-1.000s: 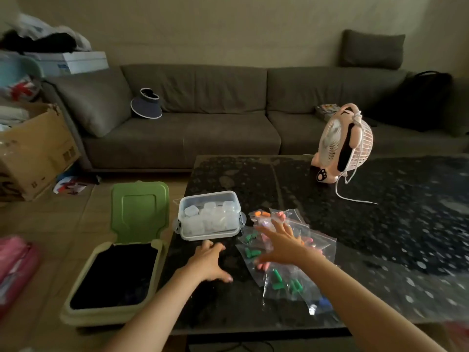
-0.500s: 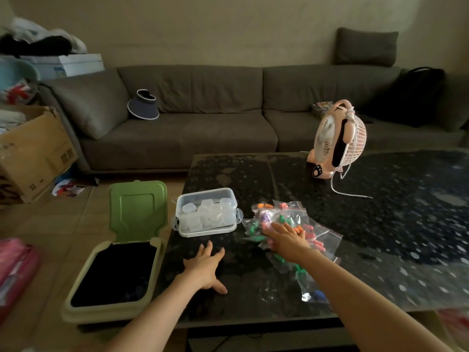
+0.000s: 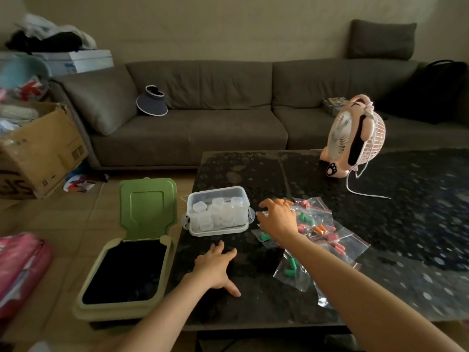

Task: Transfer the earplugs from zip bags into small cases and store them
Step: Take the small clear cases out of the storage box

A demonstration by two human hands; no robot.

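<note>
Ahead of you, the dark speckled table (image 3: 406, 224) carries a pink fan (image 3: 355, 138) at its far side, with its white cord (image 3: 360, 193) looping on the tabletop beside it. Just off the table's left edge, on the floor, a pale green bin (image 3: 121, 308) stands with its green lid (image 3: 148, 204) flipped up, and a cardboard box (image 3: 43, 151) sits farther left. Behind it all runs the grey sofa (image 3: 203, 138), with a dark visor (image 3: 151, 102) on its seat, a loose cushion (image 3: 382, 39) on the backrest and a black bag (image 3: 441, 92) at its right end.
</note>
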